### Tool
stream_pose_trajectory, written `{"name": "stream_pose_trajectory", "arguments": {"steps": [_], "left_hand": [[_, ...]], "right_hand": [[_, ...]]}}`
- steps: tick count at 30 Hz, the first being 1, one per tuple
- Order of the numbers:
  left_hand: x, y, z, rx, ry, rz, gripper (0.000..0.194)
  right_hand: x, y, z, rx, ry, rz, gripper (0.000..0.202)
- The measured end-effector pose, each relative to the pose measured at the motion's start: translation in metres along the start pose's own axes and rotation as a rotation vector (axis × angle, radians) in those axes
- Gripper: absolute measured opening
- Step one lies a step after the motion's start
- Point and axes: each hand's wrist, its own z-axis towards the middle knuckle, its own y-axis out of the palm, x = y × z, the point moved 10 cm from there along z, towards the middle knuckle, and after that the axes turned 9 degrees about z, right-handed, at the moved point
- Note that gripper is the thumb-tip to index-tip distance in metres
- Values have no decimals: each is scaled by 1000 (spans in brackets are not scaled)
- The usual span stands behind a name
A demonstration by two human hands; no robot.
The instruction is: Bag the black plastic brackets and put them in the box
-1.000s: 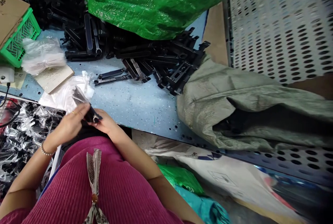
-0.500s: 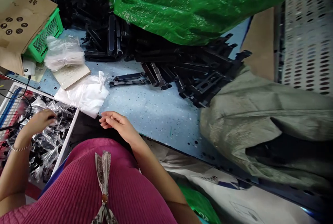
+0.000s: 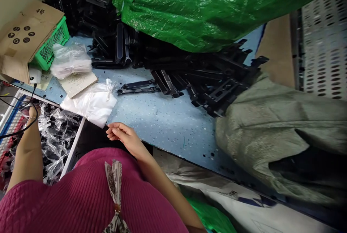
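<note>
Where the front edge of the worktop [image 3: 162,121] runs past the body, the right hand [image 3: 121,134] is held at that edge, its fingertips just beside the near corner of the stacked white plastic bags [image 3: 93,103]. Its grip is relaxed, with the fingers slightly curled and the thumb apart from the fingertips. The left hand [image 3: 32,112] is extended over the far part of the crate [image 3: 72,150], which is filled with plastic-wrapped black parts [image 3: 56,135]. This hand is partly crossed by the black cable [image 3: 23,130], so the state of its grip cannot be told.

Unwrapped black parts [image 3: 217,88] are heaped along the rear of the worktop, partly covered by the green sheet [image 3: 206,12]. Open room is provided by the speckled blue stretch in front of the heap, bounded by the white bags at the left and the grey-green sack [image 3: 244,117] at the right.
</note>
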Motion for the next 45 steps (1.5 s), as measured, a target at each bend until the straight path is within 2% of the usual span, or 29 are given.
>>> {"name": "stream_pose_trajectory", "arguments": {"steps": [2, 4, 7, 9, 12, 13, 15, 16, 18, 20, 22, 23, 25, 26, 28, 30, 33, 35, 37, 39, 42, 45], "left_hand": [[1, 16, -3, -6, -52, 13, 31], [11, 27, -11, -15, -48, 16, 27], [45, 31, -38, -74, 69, -12, 24], [85, 36, -72, -255, 254, -55, 26], [165, 47, -158, -687, 637, -191, 31], [193, 47, -186, -790, 745, -248, 32], [244, 50, -225, -876, 873, -349, 34], [268, 56, -235, -872, 892, -400, 36], [312, 71, -237, -790, 852, -534, 47], [346, 85, -230, -650, 776, -711, 62], [371, 92, -227, -525, 740, -878, 75], [379, 93, -228, -484, 724, -942, 76], [389, 98, -234, -508, 662, -1016, 67], [390, 101, -238, -558, 614, -1030, 61], [390, 105, -250, -693, 539, -1014, 55], [392, 106, -265, -814, 533, -972, 55], [397, 108, -279, -891, 553, -933, 57], [401, 107, -275, -824, 538, -938, 57], [404, 100, -262, -698, 518, -955, 55], [404, 92, -248, -591, 501, -974, 50], [405, 84, -238, -522, 558, -943, 44], [407, 86, -242, -450, 712, -779, 43]], "right_hand": [[1, -3, -1, 0, 0, -9, 31], [-4, -11, 0, 1, -22, -43, 30], [-37, -34, 7, 55, -144, -227, 27], [-84, -54, 16, 163, -346, -498, 28], [-154, -66, 33, 291, -657, -1030, 39], [-167, -67, 45, 291, -683, -1192, 43], [-178, -70, 70, 275, -646, -1442, 46], [-180, -73, 79, 284, -617, -1520, 47], [-181, -75, 82, 345, -580, -1562, 49], [-176, -72, 67, 401, -569, -1464, 51], [-165, -62, 41, 364, -584, -1293, 52], [-158, -54, 27, 310, -597, -1208, 52], [-148, -41, 1, 195, -609, -1069, 48], [-149, -41, -10, 183, -615, -1029, 46], [-161, -51, -24, 273, -664, -1045, 45], [-179, -63, -27, 388, -748, -1179, 45], [-190, -74, -5, 388, -763, -1367, 46], [-187, -84, 9, 427, -694, -1367, 49], [-176, -85, 9, 472, -655, -1313, 52], [-158, -68, -1, 406, -693, -1296, 51], [-126, -34, -17, 235, -756, -1395, 47], [-119, -34, -14, 196, -688, -1500, 47]]}}
